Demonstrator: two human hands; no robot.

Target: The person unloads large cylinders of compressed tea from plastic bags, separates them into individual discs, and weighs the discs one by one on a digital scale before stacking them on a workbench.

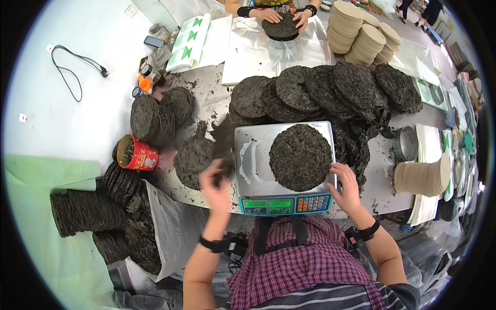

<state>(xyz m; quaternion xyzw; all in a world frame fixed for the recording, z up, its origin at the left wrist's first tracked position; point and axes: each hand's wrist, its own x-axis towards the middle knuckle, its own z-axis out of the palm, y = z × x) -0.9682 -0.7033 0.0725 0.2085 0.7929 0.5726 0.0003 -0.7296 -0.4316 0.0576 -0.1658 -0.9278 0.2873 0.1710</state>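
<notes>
A round, dark cake of dried seaweed (301, 157) lies flat on the steel pan of a digital scale (248, 182), right of the pan's middle. My right hand (345, 186) is at the pan's right edge, fingers apart, its fingertips by the cake's rim. Left of the scale, my left hand (215, 190) is blurred by motion, with a dark seaweed piece (224, 170) between thumb and fingers. That piece's full outline is too blurred to tell. Beside this hand, a thin seaweed cake (193, 162) rests on the metal table (205, 93). The scale's green displays are lit.
Overlapping seaweed cakes (298, 91) line the table behind the scale. A red tub (145, 155) stands left, near stacked cakes (89, 213). On the right are a metal ring (406, 143) and a stack of beige discs (420, 178). Opposite, another person's hands (267, 15) touch a cake (283, 29).
</notes>
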